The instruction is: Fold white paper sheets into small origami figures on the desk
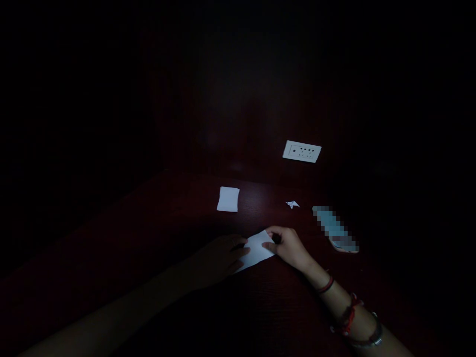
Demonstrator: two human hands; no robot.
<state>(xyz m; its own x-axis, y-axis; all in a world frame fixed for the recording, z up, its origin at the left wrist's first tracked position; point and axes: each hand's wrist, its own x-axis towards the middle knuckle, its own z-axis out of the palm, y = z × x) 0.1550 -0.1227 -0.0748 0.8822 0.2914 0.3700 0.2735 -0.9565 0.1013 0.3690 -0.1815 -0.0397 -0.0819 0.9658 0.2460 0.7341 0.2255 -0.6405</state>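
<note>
Hard to make out: the left hand [219,254], sunk in shadow, fingers laid over the left end of a white paper sheet [256,249] and hiding much of that end. Cannot tell whether gripping there or merely resting. On one finger, a faint ring [233,243]. Better lit, the right hand [289,245], pinching the other end, thumb on the upper face, fingers partly hidden round the far corner. Cannot tell whether lifted or lying flat, that paper. Forearms [141,307] cut off by the lower edge of the view; bracelets [349,317] on the right one, dim in detail. Masked by coarse blocks: most of a phone [334,229], right of the right hand.

Between the hands, the sheet at a slant, long axis from near left to far right, broad face upward.

Underneath, a dark red tabletop [167,213], faintly glossy beyond the hands. Farther back, a stack of white squares [228,200] and, to its right, a small folded paper figure [292,204] with pointed tips. Behind, a dark reddish wall [241,114] with a white socket plate [302,151]. To both sides, only blackness.
</note>
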